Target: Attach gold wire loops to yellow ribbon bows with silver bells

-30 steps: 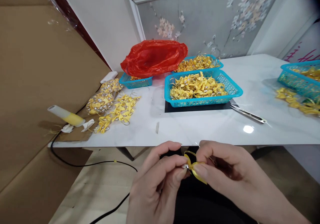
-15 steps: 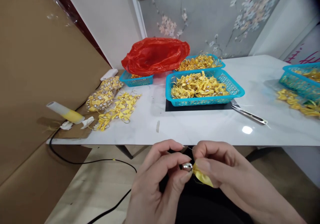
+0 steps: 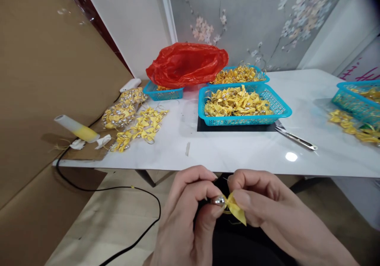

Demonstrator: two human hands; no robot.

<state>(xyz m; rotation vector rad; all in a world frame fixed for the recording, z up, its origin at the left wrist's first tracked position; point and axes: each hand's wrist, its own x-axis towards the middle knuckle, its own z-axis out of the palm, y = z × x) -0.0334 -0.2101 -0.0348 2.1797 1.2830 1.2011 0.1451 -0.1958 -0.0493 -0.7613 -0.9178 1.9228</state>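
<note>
Between the thumb and fingers of my left hand (image 3: 190,214) is a small shiny silver bell (image 3: 219,200). A yellow ribbon bow (image 3: 236,209) is joined to it, and my right hand (image 3: 264,202) pinches this ribbon with thumb and forefinger. A fine thread or wire shows between the forefingers, too thin to tell which. Both hands are held close together in front of the table's near edge, over my dark clothing. Part of the bow is hidden behind my right thumb.
On the white table (image 3: 166,155) stands a blue basket (image 3: 246,121) of yellow bows. Snips (image 3: 297,138) lie right of it. A red plastic bag (image 3: 187,66) sits behind. Loose bows (image 3: 148,125) and a yellow-white tube (image 3: 77,128) are at left, another basket (image 3: 358,99) at right.
The bell and bow have shifted slightly left and turned, so more of the ribbon shows between my hands. Both hands keep their grip. The view has tilted a little.
</note>
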